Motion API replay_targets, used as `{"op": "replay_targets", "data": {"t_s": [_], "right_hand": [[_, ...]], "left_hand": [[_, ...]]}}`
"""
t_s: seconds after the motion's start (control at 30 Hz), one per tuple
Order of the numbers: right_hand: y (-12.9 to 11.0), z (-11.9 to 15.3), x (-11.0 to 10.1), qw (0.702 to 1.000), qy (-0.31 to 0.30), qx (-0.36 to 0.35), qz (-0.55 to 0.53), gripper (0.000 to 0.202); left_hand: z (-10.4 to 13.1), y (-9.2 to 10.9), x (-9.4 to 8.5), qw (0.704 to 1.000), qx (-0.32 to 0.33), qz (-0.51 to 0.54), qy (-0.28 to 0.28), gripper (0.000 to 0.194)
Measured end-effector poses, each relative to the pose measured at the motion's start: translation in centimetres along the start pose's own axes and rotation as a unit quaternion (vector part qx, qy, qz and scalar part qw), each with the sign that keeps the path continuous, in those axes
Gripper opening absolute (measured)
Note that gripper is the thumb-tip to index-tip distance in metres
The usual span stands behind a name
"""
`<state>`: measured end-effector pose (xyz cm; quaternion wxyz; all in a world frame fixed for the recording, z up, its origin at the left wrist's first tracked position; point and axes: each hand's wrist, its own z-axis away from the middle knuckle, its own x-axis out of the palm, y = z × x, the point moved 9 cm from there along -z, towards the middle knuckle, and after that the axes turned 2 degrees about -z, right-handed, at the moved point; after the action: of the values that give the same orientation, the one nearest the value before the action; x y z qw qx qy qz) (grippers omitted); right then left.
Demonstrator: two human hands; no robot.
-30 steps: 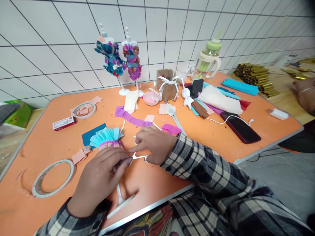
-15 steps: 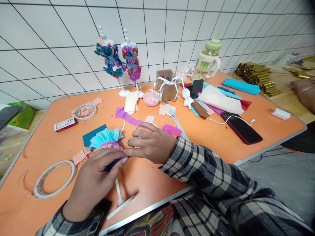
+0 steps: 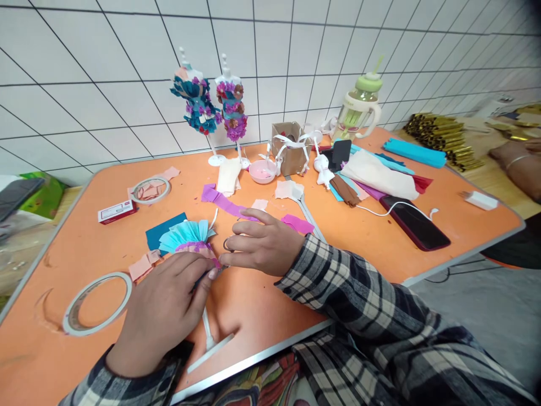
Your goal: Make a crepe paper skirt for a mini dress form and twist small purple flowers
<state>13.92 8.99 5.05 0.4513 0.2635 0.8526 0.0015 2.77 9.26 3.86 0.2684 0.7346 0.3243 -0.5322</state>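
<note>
A small dress form dressed in light blue and purple crepe paper (image 3: 188, 235) lies tilted over the orange table (image 3: 270, 304), its white stand (image 3: 208, 332) toward the front edge. My left hand (image 3: 169, 304) is wrapped round its body, thumb and fingers pressed together near the purple edge. My right hand (image 3: 262, 242) meets the left fingertips, with a dark metal ring handle (image 3: 228, 243) round a finger, apparently small scissors. Their blades are mostly hidden between the hands. A dark blue paper piece (image 3: 154, 237) lies behind the dress form.
Two decorated dress forms (image 3: 196, 104) (image 3: 234, 110) stand by the wall. Tape rolls (image 3: 71, 321) (image 3: 134, 197) and a red-white box (image 3: 117, 212) lie left. Behind are a pink bowl (image 3: 262, 172), cardboard box (image 3: 291, 155) and bottle (image 3: 357, 110). A phone (image 3: 416, 223) lies right; another person's hand (image 3: 518, 163) is beyond.
The view has shifted slightly. My left fingers have moved a little over the dress form, and more of the purple edge shows beside them. My right hand stays close to the left fingertips.
</note>
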Motion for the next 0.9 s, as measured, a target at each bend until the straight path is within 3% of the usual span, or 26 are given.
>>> {"op": "replay_targets", "data": {"t_s": [0.13,0.23,0.37,0.43,0.53,0.57,0.63,0.67,0.7,0.73,0.77,0.83,0.9], "right_hand": [[0.6,0.1,-0.8,1.0,0.018,0.011,-0.012,0.018],[2.6,1.2,-1.2,0.998,0.029,0.043,-0.028,0.019],[7.5,3.5,-0.3,0.984,0.001,0.171,-0.045,0.032],[9.3,4.6,1.0,0.969,-0.044,0.23,-0.078,0.036],[10.8,6.0,3.2,0.914,-0.1,0.333,-0.211,0.036],[10.9,6.3,3.8,0.888,-0.107,0.365,-0.257,0.036],[10.6,6.5,4.7,0.845,-0.113,0.408,-0.326,0.035],[10.1,6.4,5.1,0.835,-0.118,0.411,-0.347,0.033],[9.4,6.1,5.6,0.821,-0.131,0.409,-0.378,0.034],[8.5,5.9,6.3,0.793,-0.151,0.407,-0.427,0.036],[7.3,5.8,7.1,0.748,-0.176,0.406,-0.494,0.04],[4.1,5.8,8.8,0.583,-0.229,0.417,-0.659,0.047],[0.8,5.8,9.5,0.421,-0.277,0.411,-0.76,0.054]], "left_hand": [[0.0,-0.3,-0.2,1.0,0.0,-0.021,0.001,0.027],[0.7,-2.1,-1.4,0.998,-0.051,-0.023,0.029,0.025],[2.1,-5.3,-4.5,0.971,-0.2,0.049,0.119,0.021],[1.4,-4.9,-5.3,0.968,-0.193,0.087,0.137,0.024],[-1.0,-2.9,-5.4,0.986,-0.091,0.098,0.1,0.022],[-1.5,-2.9,-5.3,0.991,-0.071,0.082,0.084,0.036],[-1.8,-4.9,-5.0,0.991,-0.115,0.028,0.056,0.057],[-1.4,-6.9,-4.9,0.983,-0.179,-0.018,0.038,0.056],[-0.7,-9.0,-3.8,0.968,-0.245,-0.049,-0.032,0.052],[0.2,-10.7,-2.5,0.945,-0.301,-0.058,-0.111,0.047],[1.1,-12.0,-1.7,0.926,-0.34,-0.062,-0.154,0.049],[1.7,-12.6,0.5,0.911,-0.348,-0.001,-0.219,0.052],[1.4,-12.0,2.2,0.908,-0.345,0.055,-0.233,0.058]]}}
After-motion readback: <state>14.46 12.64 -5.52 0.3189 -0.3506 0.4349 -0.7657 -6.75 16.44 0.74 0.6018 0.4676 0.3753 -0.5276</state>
